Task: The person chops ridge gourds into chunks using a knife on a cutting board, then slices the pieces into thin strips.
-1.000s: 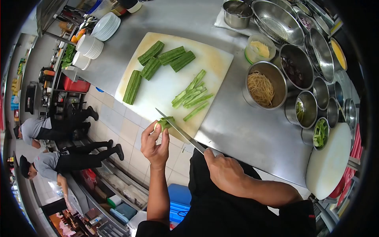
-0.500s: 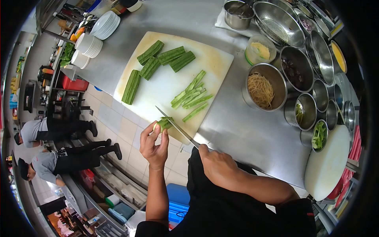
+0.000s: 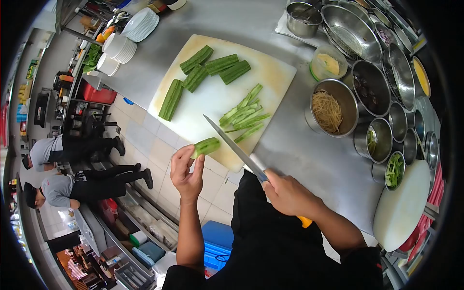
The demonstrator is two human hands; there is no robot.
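A piece of ridge gourd [image 3: 206,147] is pinched between the thumb and fingers of my left hand [image 3: 186,170], over the board's near edge, its pale cut side showing. My right hand [image 3: 290,193] is wrapped around the handle of a knife [image 3: 237,149], whose orange end shows below my palm. The blade points up and left, a little to the right of the held piece. On the white cutting board [image 3: 193,113] lie several uncut green gourd lengths [image 3: 195,79] at the far left. Pale green cut strips [image 3: 241,113] are heaped on the right side, past the blade.
Metal bowls crowd the right, including one with yellowish shreds [image 3: 327,112] and one with green pieces [image 3: 395,169]. A round white board [image 3: 403,205] leans at the table's right end. Plates [image 3: 141,25] and bowls [image 3: 119,48] are stacked at far left. Two people [image 3: 60,191] stand across the aisle.
The knife has come away from the gourd piece, and my right hand has moved right and turned, exposing the orange handle end. The held piece is rotated. The whole view has shifted slightly.
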